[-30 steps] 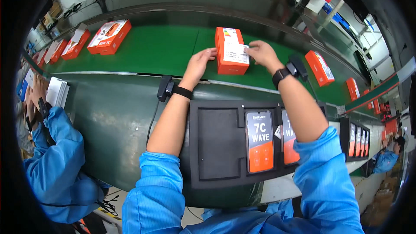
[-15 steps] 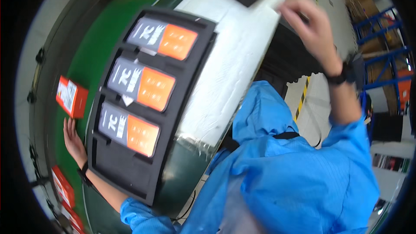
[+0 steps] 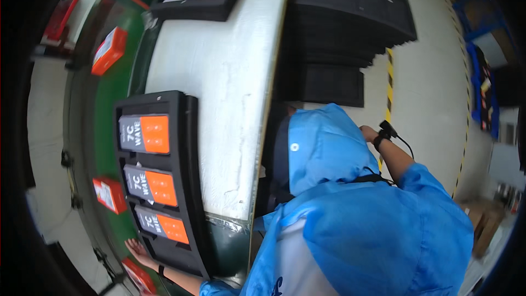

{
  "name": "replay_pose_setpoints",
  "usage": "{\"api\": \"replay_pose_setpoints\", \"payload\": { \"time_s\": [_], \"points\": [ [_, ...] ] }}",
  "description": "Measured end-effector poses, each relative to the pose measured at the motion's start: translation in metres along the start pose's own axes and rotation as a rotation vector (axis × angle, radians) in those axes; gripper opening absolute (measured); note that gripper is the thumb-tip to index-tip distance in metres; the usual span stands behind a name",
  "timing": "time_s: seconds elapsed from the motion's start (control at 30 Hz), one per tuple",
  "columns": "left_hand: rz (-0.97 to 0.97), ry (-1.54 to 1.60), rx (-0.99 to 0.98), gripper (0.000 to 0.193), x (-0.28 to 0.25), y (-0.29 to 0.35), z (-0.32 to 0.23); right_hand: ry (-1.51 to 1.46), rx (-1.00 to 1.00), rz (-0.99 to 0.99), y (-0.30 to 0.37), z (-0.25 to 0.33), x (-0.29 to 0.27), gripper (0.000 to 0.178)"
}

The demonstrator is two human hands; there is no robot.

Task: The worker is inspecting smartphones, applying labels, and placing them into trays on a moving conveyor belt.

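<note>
My left hand (image 3: 139, 253) is beside the lower outer side of a black tray (image 3: 192, 186), over the green belt, fingers stretched out and nothing in them. In the tray lie three flat, phone-like slabs with grey and orange faces: an upper slab (image 3: 145, 134), a middle slab (image 3: 150, 185) and a lower slab (image 3: 160, 225). A bare black recess shows below them. My right hand (image 3: 368, 132) is low at my right, partly behind the blue hood (image 3: 323, 148); its fingers are hidden. A black strap with a small corded device is on that wrist.
Orange boxes (image 3: 109, 50) stand along the green belt (image 3: 107, 104) at left. Another black tray (image 3: 219, 8) with a similar slab lies farther up the white bench top (image 3: 224, 66). Stacked black trays (image 3: 350, 5) stand right of the bench, near yellow-black floor tape (image 3: 390, 77).
My right hand has come down from above the bench's right edge to beside the hood. The view has turned and shifted; my left hand stays by the tray, now near its lower end.
</note>
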State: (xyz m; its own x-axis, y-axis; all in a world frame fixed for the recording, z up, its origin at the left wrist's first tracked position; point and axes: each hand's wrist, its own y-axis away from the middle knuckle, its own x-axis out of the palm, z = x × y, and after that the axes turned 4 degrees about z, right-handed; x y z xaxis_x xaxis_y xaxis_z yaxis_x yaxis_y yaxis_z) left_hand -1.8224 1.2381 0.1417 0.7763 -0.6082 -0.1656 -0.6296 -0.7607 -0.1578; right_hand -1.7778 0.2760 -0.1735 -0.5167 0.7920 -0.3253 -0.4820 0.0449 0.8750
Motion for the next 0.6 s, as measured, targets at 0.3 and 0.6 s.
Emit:
{"api": "replay_pose_setpoints", "payload": {
  "time_s": [0.3, 0.6],
  "points": [
    [-0.107, 0.014, -0.171, 0.037, 0.123, 0.175, -0.134, -0.308, -0.943, -0.500, 0.079, 0.325, -0.227, 0.031],
    [-0.053, -0.390, -0.285, 0.048, 0.193, 0.228, -0.140, 0.131, -1.774, 0.503, 0.308, 0.648, 0.029, 0.012]
  ]
}}
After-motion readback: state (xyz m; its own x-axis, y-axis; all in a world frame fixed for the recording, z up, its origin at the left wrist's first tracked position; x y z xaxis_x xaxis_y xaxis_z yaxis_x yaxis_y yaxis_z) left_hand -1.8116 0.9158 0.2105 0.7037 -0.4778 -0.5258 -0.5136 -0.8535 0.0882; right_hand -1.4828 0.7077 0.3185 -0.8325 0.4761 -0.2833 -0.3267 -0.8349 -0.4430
